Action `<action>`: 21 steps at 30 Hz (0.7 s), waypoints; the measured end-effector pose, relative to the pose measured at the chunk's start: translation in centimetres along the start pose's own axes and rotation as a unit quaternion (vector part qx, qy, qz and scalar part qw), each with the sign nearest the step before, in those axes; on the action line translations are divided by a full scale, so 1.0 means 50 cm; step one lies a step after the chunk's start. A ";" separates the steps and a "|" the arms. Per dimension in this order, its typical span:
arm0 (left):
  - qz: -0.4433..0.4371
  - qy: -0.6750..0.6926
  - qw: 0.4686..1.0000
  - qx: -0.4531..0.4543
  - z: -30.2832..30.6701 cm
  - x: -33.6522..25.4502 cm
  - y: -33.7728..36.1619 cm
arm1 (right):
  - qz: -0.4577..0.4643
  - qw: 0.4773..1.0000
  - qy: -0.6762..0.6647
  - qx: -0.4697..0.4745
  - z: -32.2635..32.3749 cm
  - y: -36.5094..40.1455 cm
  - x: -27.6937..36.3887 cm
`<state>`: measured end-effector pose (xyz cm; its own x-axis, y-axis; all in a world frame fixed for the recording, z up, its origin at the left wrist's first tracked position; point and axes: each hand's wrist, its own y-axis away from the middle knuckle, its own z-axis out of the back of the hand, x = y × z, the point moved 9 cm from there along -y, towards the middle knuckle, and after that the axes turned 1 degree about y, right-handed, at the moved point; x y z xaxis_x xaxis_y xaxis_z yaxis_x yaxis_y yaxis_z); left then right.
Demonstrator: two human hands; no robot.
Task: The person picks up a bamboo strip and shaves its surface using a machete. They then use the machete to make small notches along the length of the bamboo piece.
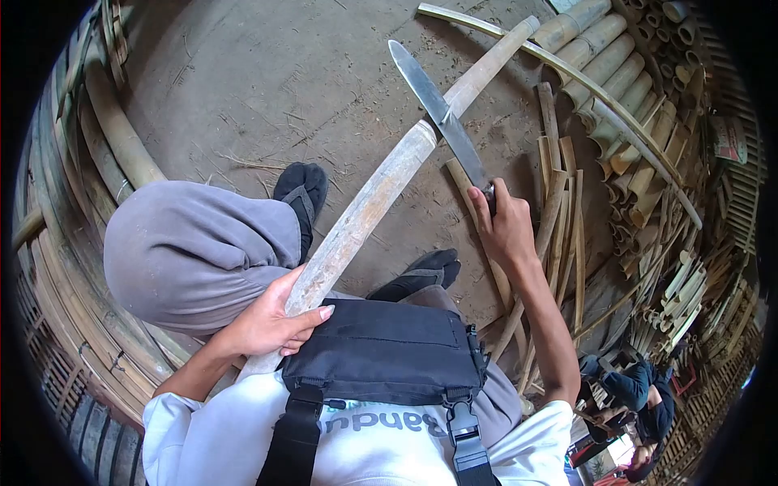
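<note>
My left hand (279, 316) is wrapped round the near end of a long bamboo pole (365, 202), which slants away from me up to the right. In my right hand (506, 223) is the dark handle of a large knife (442, 109). Its broad steel blade lies across the pole just beyond a node, pointing to the upper left. A small pale chip shows at the blade where it crosses the pole. The pole's far end overlaps a long thin bamboo strip (604, 93).
Bamboo lengths (121, 130) are stacked along the left. Split pieces (559, 219) lie to the right, with cut bamboo tubes (604, 69) at the upper right. A black bag (389, 348) is strapped to my front. Another person (636, 397) is at the lower right.
</note>
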<state>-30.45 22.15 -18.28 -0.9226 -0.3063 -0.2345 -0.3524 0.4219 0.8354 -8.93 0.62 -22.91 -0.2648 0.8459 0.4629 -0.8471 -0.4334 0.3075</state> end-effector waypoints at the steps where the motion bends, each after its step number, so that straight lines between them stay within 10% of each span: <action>1: 0.002 0.010 1.000 -0.006 0.003 0.000 0.001 | -0.002 1.000 -0.002 0.001 0.000 0.002 -0.002; 15: -0.024 0.016 1.000 0.006 0.003 0.000 -0.008 | 0.200 0.973 0.081 0.080 -0.066 0.077 0.138; 17: -0.026 0.017 0.999 0.010 0.003 0.001 -0.008 | 0.001 1.000 -0.030 0.001 -0.006 -0.029 0.000; 21: -0.008 0.022 1.000 0.000 0.006 -0.001 -0.012 | -0.005 1.000 0.008 -0.023 0.020 -0.094 -0.033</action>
<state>-30.22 22.16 -18.91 -0.9088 -0.3511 -0.2252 -0.3669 0.4161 0.8320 -4.05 0.93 -24.29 -0.2625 0.8554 0.4465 -0.8701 -0.4099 0.2737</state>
